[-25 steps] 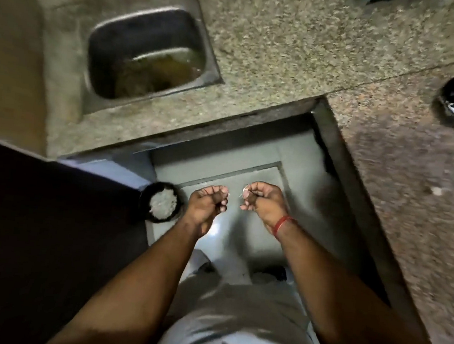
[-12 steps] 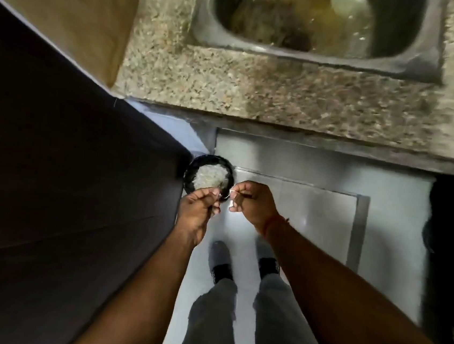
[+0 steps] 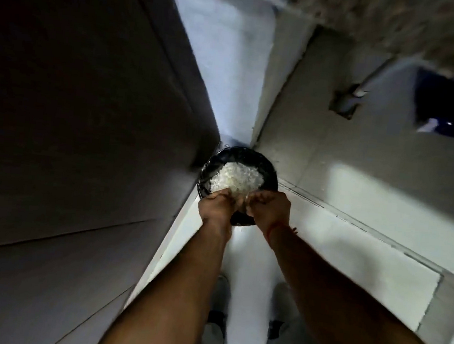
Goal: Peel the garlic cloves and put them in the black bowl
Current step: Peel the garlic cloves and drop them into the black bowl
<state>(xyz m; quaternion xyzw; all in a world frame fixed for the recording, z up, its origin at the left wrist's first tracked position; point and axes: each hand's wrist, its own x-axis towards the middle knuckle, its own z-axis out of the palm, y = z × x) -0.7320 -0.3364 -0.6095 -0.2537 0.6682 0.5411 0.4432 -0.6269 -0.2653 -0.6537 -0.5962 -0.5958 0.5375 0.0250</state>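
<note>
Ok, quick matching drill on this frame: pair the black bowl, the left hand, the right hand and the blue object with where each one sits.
Things:
1. black bowl
2. left hand
3. right hand
4. blue object

Places:
A. upper right of the frame
B. on the floor, holding white pieces
C. over the bowl's near left rim
D. over the bowl's near right rim, red thread at the wrist

Pairs: 1-B, 2-C, 3-D, 4-A

a single head-worn wide-angle view looks steeply down along the person's own forearms to the floor (image 3: 322, 266) and feet. the hands (image 3: 244, 206) sit near mid-frame, close to the lens. a worktop (image 3: 404, 19) edge crosses the blurred top right corner.
</note>
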